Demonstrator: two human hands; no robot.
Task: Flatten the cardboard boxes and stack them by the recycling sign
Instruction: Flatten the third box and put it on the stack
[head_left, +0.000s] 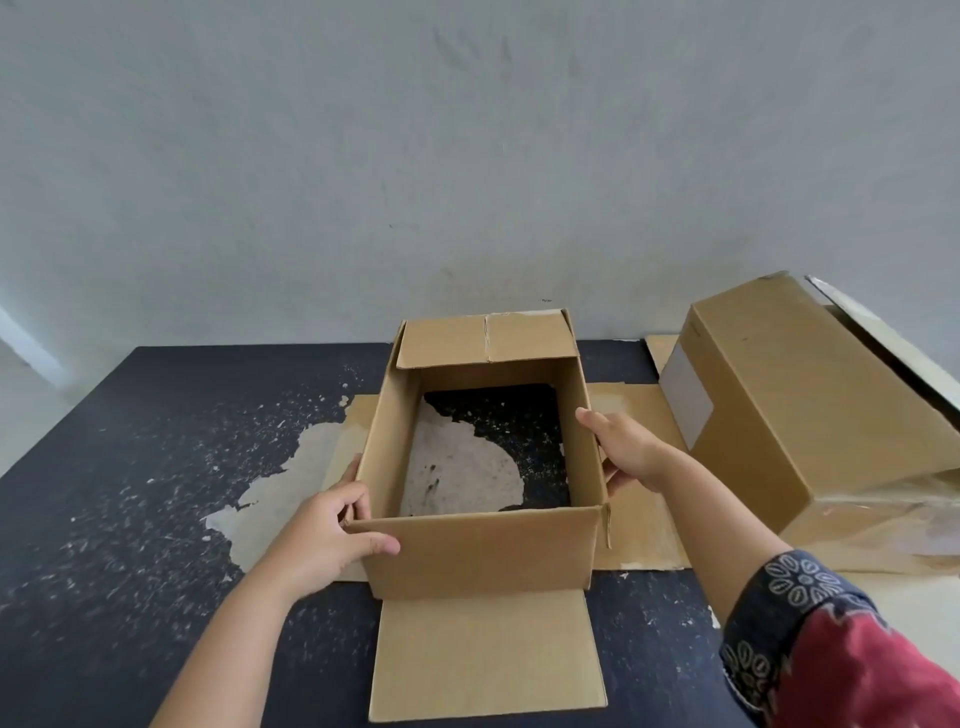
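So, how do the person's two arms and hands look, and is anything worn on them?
The left hand is bare, and its forearm shows no sleeve. The right hand is bare too; higher up that arm there is a red sleeve with a dark cuff printed with pale flower and leaf shapes. No rings or watch are visible.

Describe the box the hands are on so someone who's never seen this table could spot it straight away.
On the dark, peeling table against the pale wall, two cardboard boxes stand. The open box is the middle one, gripped at its near corner by the left hand and on its right wall by the right hand. Unlike the tipped box to its right, it is bottomless, showing tabletop through it, flaps splayed flat.
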